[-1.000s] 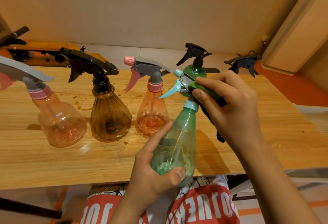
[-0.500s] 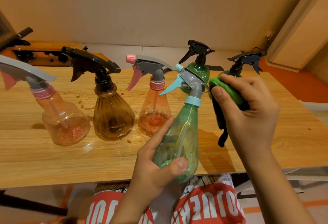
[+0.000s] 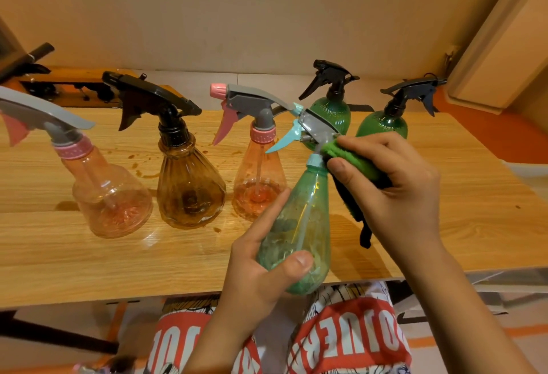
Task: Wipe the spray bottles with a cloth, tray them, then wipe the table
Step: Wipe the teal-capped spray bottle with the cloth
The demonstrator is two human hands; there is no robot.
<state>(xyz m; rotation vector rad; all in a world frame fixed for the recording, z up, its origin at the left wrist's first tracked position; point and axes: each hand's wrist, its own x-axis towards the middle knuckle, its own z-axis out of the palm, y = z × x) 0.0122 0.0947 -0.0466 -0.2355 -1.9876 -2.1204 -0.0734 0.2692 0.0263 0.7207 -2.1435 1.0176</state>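
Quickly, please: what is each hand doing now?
Left hand: closed around the green bottle.
Right hand: closed on the green cloth, at the bottle's neck.

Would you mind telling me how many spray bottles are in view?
6: pink bottle far left, amber bottle, second pink bottle, two dark green bottles behind, light green bottle in left hand.

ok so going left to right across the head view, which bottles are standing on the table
clear pink bottle → brown bottle → orange-pink bottle → green bottle with a black sprayer → second green bottle. The bottle held in the hands is left out.
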